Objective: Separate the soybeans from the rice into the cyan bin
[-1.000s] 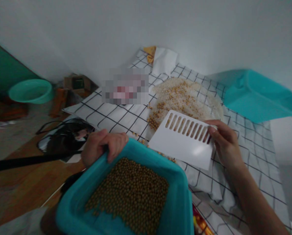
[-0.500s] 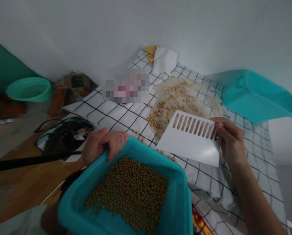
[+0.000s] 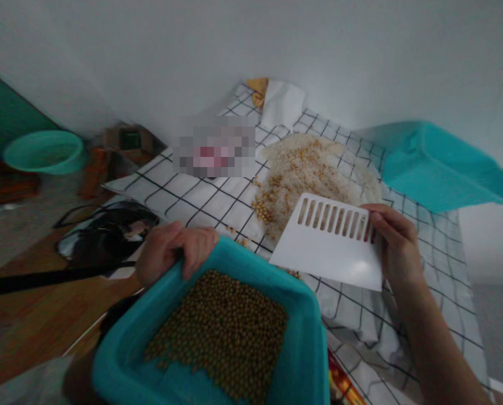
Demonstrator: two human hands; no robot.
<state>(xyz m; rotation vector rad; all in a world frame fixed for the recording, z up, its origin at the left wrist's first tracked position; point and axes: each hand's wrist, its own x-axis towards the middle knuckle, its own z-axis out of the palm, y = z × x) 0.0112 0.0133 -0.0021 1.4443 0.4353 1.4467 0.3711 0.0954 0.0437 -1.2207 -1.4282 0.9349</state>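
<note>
My left hand (image 3: 178, 250) is closed over the far left rim of a teal plastic tub (image 3: 306, 298). Round tan soybeans (image 3: 230, 332) cover most of the tub's bottom. My right hand (image 3: 397, 242) pinches the right side of a flat white plastic scraper (image 3: 327, 247) with a row of slots along its far edge. The scraper is tilted beyond the tub's far right corner, over the table's near side. Past it lies a spread pile of white rice (image 3: 293, 174) with yellow beans mixed in; the scraper hides the pile's near part.
A checked white cloth (image 3: 218, 199) covers the table. A second teal tub (image 3: 441, 169) stands tipped at the right by the wall. White paper (image 3: 283, 104) and a pixelated item (image 3: 215, 149) lie farther back. At left are a black bag (image 3: 103, 236) and a green basin (image 3: 44, 152).
The view has shifted slightly, so most things appear a little farther left. Both hands keep their holds, and the scraper has turned slightly.
</note>
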